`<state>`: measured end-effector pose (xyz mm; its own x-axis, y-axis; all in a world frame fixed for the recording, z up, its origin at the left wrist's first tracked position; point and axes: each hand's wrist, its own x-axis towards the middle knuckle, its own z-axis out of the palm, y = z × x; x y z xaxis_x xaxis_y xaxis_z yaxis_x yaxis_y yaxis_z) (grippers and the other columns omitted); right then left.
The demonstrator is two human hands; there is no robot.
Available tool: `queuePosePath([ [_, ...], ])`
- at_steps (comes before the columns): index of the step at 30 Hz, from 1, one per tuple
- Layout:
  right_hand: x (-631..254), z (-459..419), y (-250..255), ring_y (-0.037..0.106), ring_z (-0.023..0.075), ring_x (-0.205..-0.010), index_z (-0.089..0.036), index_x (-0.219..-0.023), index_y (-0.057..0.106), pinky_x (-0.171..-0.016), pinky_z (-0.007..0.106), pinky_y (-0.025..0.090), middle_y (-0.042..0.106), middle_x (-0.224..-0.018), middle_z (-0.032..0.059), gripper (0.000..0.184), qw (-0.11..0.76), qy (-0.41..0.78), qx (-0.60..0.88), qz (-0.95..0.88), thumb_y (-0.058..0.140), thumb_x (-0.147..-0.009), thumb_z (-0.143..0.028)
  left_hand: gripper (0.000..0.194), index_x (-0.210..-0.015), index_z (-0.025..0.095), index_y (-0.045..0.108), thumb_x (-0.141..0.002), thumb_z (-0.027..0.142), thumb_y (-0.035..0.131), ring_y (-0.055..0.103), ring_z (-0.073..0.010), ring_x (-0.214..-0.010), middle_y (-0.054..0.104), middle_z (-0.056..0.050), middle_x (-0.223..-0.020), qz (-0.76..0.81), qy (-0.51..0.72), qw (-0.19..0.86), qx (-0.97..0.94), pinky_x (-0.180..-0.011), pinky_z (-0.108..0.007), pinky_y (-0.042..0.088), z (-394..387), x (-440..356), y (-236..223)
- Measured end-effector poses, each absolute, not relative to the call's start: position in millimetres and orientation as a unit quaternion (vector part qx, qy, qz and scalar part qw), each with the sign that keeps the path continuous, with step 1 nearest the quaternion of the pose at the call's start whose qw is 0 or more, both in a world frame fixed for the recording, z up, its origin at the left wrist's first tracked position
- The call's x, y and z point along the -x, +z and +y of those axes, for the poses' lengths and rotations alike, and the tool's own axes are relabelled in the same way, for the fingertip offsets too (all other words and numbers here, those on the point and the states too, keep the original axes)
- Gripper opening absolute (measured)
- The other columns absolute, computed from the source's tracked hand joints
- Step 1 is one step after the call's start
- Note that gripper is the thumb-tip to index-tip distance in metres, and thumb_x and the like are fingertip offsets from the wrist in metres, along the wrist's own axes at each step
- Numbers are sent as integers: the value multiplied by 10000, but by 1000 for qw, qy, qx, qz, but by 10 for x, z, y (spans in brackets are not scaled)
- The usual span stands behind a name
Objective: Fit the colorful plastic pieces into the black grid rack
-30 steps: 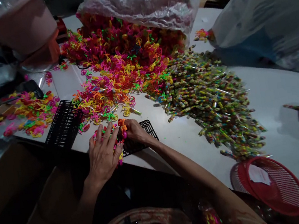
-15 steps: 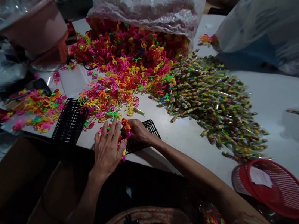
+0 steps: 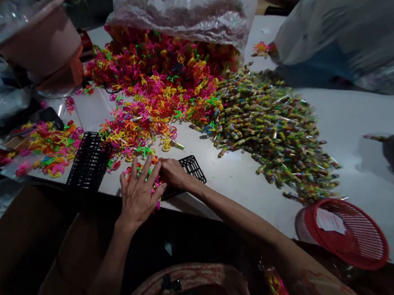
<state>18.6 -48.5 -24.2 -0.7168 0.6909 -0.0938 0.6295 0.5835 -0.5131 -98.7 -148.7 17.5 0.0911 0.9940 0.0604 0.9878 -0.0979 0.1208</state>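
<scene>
My left hand [image 3: 137, 193] lies over a heap of small bright plastic pieces [image 3: 145, 169] at the table's front edge, palm down with its fingers spread. Close against its fingertips is my right hand [image 3: 173, 173], fingers curled and closed; whatever they grip is hidden from view. Beneath my right hand sits a black lattice tray [image 3: 193, 169], partly covered by hand and wrist. Another black lattice tray [image 3: 86, 161] rests tilted to the left. Behind both hands spreads a large pile of pink, yellow, orange and green plastic pieces [image 3: 152, 99], some with ring shapes.
A broad heap of slim, clear-wrapped, multicoloured tubes [image 3: 272, 130] covers the middle right. A red mesh basket [image 3: 365, 245] leans at the front right. Large plastic sacks [image 3: 198, 12] stand behind, and a pink tub [image 3: 42, 47] at the back left. A smaller colourful heap [image 3: 51, 150] lies left.
An orange and purple piece that showed at my right fingertips is no longer visible there. My left fingers are spread wider. The whole view has shifted slightly, with things appearing further left.
</scene>
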Motion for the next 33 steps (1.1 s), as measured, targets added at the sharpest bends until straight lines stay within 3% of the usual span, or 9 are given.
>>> queuePosePath([
  [4, -326, -245, -119, 590, 148, -741, -135, -884, 707, -643, 221, 380, 701, -874, 68, 136, 37, 293, 366, -882, 606, -797, -161, 521, -1445, 256, 398, -954, 426, 372, 195, -341, -1454, 324, -83, -1548, 676, 65, 16, -734, -1077, -618, 278, -1515, 1008, 187],
  [9, -447, 255, 28, 624, 247, -937, -100, -1042, 683, -717, 281, 422, 677, -1056, 194, 262, 14, 171, 516, -839, 531, -880, -240, 520, -1432, 249, 424, -951, 440, 370, 214, -353, -1446, 363, -103, -1528, 698, 86, -8, -711, -1061, -616, 308, -1565, 1065, 165],
  [14, -519, 208, 59, 633, 238, -900, -126, -999, 699, -683, 269, 414, 697, -964, 188, 235, -16, 148, 532, -834, 549, -843, -219, 510, -1427, 263, 431, -958, 445, 346, 221, -342, -1447, 356, -96, -1532, 701, 100, -6, -706, -1070, -614, 298, -1558, 1051, 141],
  [17, -659, -55, 19, 601, 181, -744, -137, -854, 697, -591, 239, 359, 684, -791, 94, 166, 18, 215, 513, -831, 581, -747, -190, 502, -1421, 270, 440, -960, 439, 338, 229, -340, -1444, 357, -85, -1532, 710, 107, -1, -696, -1078, -610, 288, -1553, 1035, 143],
  [20, -764, -354, -116, 495, 115, -598, -151, -732, 635, -533, 218, 311, 583, -639, -16, 112, 112, 375, 475, -788, 582, -645, -195, 497, -1421, 260, 442, -962, 419, 335, 231, -340, -1444, 351, -83, -1535, 717, 107, 8, -689, -1080, -606, 286, -1552, 1026, 161],
  [25, -693, -769, -409, 439, 97, -545, -182, -661, 525, -518, 208, 332, 487, -578, -63, 90, 197, 584, 400, -679, 560, -586, -218, 506, -1433, 271, 421, -961, 431, 333, 193, -338, -1457, 336, -78, -1543, 715, 106, 21, -691, -1080, -606, 281, -1556, 1028, 184],
  [33, -472, -953, -447, 430, 116, -613, -195, -550, 430, -570, 222, 355, 474, -608, -24, 242, 269, 530, 341, -728, 591, -705, -287, 505, -1445, 298, 398, -965, 432, 324, 149, -344, -1466, 303, -56, -1559, 716, 94, 30, -691, -1086, -618, 256, -1564, 1025, 180],
])
